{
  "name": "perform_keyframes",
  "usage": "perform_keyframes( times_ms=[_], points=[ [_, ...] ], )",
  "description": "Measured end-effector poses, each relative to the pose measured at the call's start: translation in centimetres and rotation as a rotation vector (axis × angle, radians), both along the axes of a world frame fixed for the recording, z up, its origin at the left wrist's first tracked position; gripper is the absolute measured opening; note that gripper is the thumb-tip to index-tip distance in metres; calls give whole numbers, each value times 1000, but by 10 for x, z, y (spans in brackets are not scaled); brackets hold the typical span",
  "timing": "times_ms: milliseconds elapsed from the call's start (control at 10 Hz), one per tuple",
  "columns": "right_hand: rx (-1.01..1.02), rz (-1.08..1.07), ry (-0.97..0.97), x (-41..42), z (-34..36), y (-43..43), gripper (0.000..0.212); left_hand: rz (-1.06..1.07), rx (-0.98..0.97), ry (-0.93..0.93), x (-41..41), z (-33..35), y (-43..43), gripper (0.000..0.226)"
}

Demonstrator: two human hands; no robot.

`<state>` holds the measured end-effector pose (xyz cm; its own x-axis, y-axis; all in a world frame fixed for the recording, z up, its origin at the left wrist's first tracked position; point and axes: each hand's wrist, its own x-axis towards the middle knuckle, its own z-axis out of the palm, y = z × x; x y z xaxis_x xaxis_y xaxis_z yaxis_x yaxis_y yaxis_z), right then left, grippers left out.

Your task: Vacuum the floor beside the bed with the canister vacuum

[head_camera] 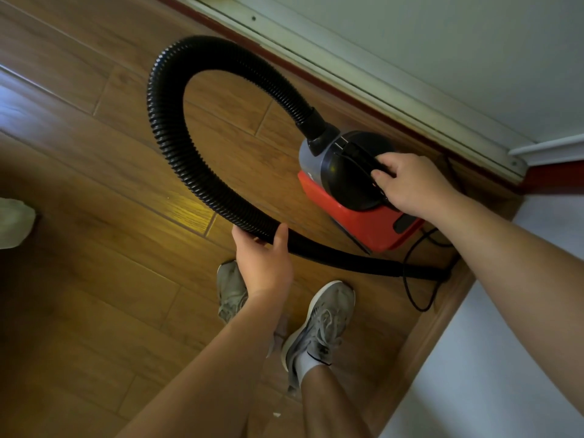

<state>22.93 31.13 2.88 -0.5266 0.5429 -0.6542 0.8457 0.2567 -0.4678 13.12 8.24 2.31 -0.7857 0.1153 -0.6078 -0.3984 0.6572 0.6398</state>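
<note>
- Here, a person stands on a wooden floor in a corner of the room, bent over a canister vacuum with a red base and a black domed top.
- The vacuum is close to the red skirting board and near the wooden edge of the bed; whether it rests on the boards or hangs just clear of them cannot be told.
- The right hand is on top of the dome, its fingers curled round the black carrying handle.
- The left hand grasps the ribbed black hose from below, thumb hooked over the top, where the ribs give way to a smooth tube.
- The hose rises from the vacuum's grey front, sweeps round in a wide loop and comes down to that hand; the smooth tube runs on toward the bed.
- A thin black power cord loops on the floor by the bed.
- Grey trainers are planted just below the hose.
</note>
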Motion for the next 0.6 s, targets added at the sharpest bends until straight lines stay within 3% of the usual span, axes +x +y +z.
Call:
perform_keyframes(
  times_ms=[200, 600],
  points=[
    [67, 67, -94, -2, 11, -5, 43, 1, 14, -33, -2, 9, -10, 48],
    [234, 32, -96, -15, 53, -41, 56, -79, 78, -75, -21, 53, -39, 78]
  ],
)
